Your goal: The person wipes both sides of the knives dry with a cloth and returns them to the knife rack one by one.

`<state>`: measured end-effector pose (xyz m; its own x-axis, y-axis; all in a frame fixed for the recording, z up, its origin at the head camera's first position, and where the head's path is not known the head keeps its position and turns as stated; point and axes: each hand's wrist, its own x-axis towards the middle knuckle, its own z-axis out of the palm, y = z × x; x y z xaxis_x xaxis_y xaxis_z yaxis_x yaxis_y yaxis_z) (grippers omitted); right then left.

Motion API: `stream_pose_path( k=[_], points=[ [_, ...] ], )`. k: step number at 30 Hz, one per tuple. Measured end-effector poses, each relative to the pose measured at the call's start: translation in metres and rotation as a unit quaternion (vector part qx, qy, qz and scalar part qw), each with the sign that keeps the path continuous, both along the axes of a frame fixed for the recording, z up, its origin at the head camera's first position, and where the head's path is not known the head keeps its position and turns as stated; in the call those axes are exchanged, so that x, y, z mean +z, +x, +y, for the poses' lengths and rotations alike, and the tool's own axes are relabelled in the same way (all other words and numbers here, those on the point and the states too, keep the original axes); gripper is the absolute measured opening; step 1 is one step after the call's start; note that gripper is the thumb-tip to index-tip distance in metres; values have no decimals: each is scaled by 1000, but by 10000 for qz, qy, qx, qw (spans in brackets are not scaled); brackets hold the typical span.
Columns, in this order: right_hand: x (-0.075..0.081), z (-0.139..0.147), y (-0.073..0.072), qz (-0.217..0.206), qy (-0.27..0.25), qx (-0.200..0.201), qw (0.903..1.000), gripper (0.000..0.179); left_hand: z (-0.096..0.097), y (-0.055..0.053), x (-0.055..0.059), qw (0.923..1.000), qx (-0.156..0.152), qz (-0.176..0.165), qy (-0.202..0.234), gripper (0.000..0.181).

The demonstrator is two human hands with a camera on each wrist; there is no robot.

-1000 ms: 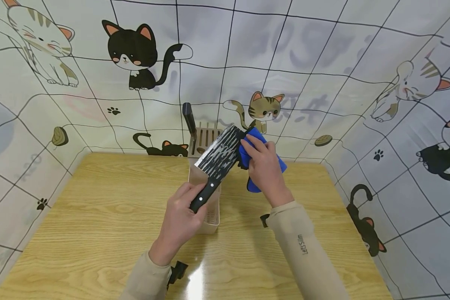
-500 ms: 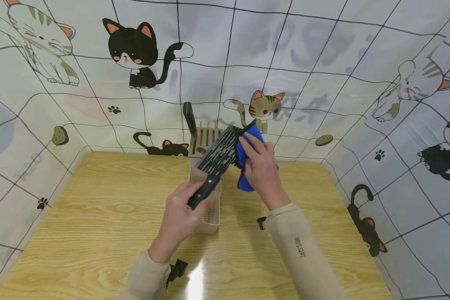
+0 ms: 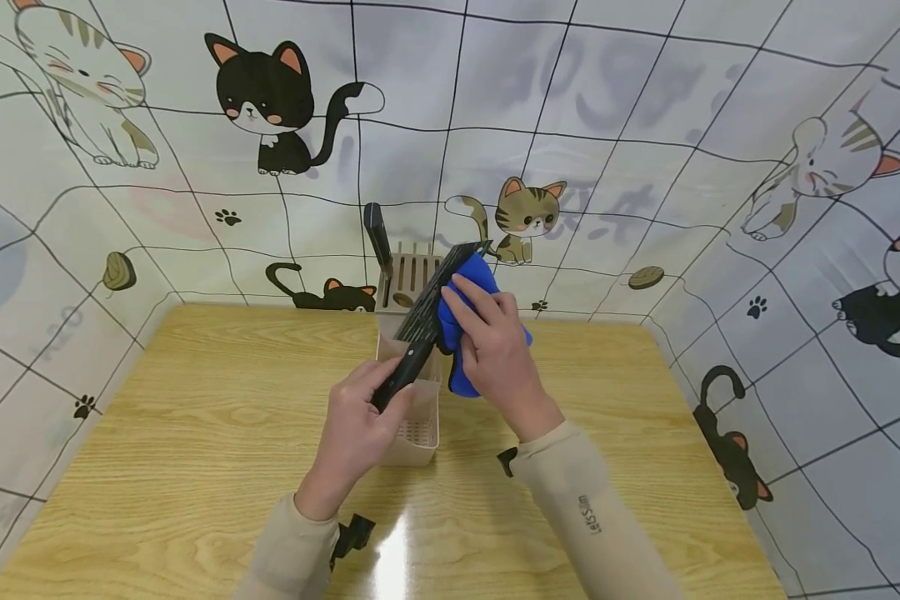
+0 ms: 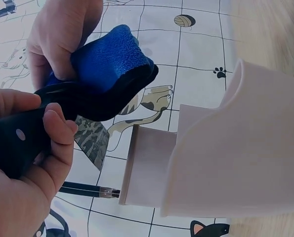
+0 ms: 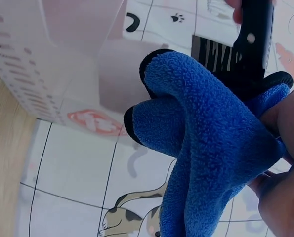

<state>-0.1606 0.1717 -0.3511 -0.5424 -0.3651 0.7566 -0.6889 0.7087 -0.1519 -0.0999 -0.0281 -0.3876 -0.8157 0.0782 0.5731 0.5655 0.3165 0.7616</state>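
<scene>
While right hand (image 3: 495,350) fingers pinch blue cloth (image 3: 465,333) hiding cleaver (image 3: 435,304) blade, left hand (image 3: 356,429) grips handle

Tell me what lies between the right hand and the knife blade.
A blue cloth, folded over the knife blade under the right hand; the head view shows it.

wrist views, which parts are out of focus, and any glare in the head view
Left wrist: the pale holder up close is soft. Right wrist: the cloth is sharp, the holder behind blurred. Head: white glare on the table near the left sleeve, and the walls curve.
</scene>
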Motion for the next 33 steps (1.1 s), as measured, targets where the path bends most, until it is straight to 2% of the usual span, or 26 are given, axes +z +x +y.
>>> stream_pose_path(
  k=[3, 11, 15, 24, 29, 33],
  points=[
    [0, -5, 5, 106, 36, 111, 9999, 44, -1, 0, 0, 9999, -65, 31, 90, 26],
    [0, -18, 13, 383, 226, 456, 9980, 44, -2, -1, 0, 9983, -366, -155, 430, 18],
    [0, -22, 19, 313, 345, 491, 9977, 46, -1, -1, 1, 9962, -535, -258, 633, 15],
    [-1, -30, 30, 254, 504, 638, 9964, 44, -4, -1, 2, 9928, -772, -369, 844, 21],
    [-1, -32, 33, 199, 598, 660, 9958, 43, -7, -2, 3, 9899, -925, -708, 804, 27],
    [-1, -32, 33, 247, 611, 646, 9957, 42, -8, -2, 3, 9845, -1119, -1047, 857, 30]
  ],
)
